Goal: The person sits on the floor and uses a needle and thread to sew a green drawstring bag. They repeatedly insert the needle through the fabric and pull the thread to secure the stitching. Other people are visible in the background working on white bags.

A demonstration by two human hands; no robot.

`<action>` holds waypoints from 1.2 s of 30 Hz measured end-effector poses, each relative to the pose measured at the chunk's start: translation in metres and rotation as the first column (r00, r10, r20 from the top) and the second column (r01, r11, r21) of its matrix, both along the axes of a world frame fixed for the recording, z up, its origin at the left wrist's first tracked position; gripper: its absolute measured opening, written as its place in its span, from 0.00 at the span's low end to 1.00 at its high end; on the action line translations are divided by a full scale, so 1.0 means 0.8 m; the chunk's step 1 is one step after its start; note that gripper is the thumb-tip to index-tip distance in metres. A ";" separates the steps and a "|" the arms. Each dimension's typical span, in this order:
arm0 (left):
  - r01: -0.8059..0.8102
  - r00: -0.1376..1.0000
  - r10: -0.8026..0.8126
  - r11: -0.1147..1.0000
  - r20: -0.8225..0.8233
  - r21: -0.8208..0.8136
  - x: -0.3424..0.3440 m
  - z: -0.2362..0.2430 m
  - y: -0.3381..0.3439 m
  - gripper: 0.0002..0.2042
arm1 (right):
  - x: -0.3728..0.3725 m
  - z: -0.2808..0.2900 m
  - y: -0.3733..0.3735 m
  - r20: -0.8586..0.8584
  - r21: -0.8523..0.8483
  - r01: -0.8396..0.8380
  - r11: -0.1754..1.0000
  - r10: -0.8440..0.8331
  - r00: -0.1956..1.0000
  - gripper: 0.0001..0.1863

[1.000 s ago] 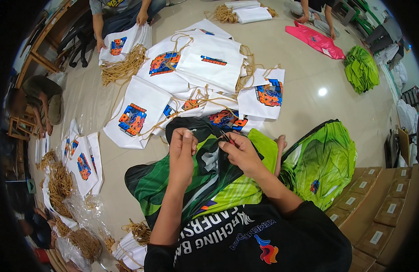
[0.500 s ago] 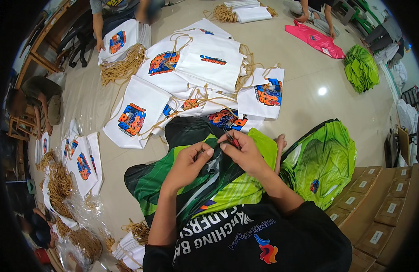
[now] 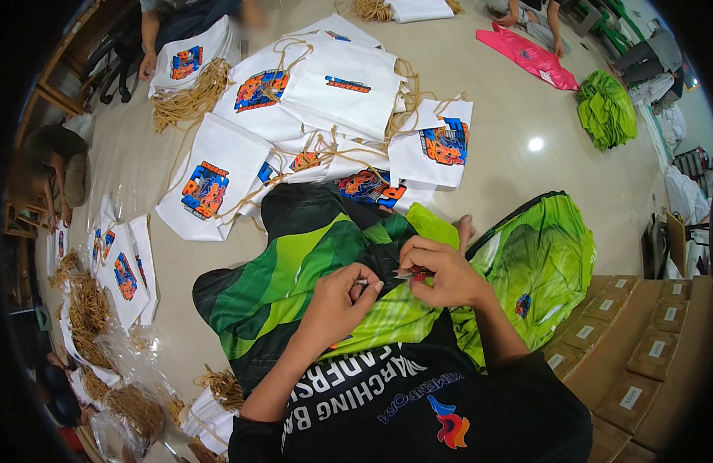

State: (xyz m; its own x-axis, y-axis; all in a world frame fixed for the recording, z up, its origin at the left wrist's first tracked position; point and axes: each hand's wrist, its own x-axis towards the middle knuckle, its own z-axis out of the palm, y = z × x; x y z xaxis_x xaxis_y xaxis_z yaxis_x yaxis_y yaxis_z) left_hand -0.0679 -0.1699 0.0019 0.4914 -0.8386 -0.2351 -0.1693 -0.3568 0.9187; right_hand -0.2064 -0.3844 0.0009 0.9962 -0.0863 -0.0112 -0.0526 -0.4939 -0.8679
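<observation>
A green and black shirt [image 3: 283,266] with lime panels is spread across my lap. My left hand [image 3: 342,297] is over it, thumb and fingers pinched together; what lies between them is too small to make out. Just to its right, my right hand [image 3: 445,276] is closed around small red-handled thread snips [image 3: 412,275]. Their metal blades point left, toward the pinched fingers. Beside my right forearm lies a crumpled lime-green shirt [image 3: 541,262] with dark edging.
White printed drawstring bags [image 3: 333,96] with tan cords pile up ahead. More bags [image 3: 125,270] lie at left beside clear plastic. Brown boxes [image 3: 630,393] stand at lower right. Farther off are a green garment pile [image 3: 605,109], a pink garment [image 3: 526,58] and several people.
Both hands have come nearer my body and moved slightly apart. The snips' blades, earlier pointing away from me, now point left. The whole view has shifted a little.
</observation>
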 end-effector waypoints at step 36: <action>0.007 1.000 -0.006 1.000 0.013 -0.018 -0.014 0.015 0.005 0.07 | -0.003 0.023 0.025 0.088 -0.411 0.066 0.909 -0.032 0.996 0.10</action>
State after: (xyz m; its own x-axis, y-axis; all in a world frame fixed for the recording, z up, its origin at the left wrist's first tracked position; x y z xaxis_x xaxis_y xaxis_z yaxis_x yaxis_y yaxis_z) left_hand -0.0788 -0.1662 0.0137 0.4888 -0.8459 -0.2136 -0.1838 -0.3391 0.9226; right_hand -0.2084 -0.3646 0.0195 0.9868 -0.1155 0.1132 -0.0269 -0.8074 -0.5893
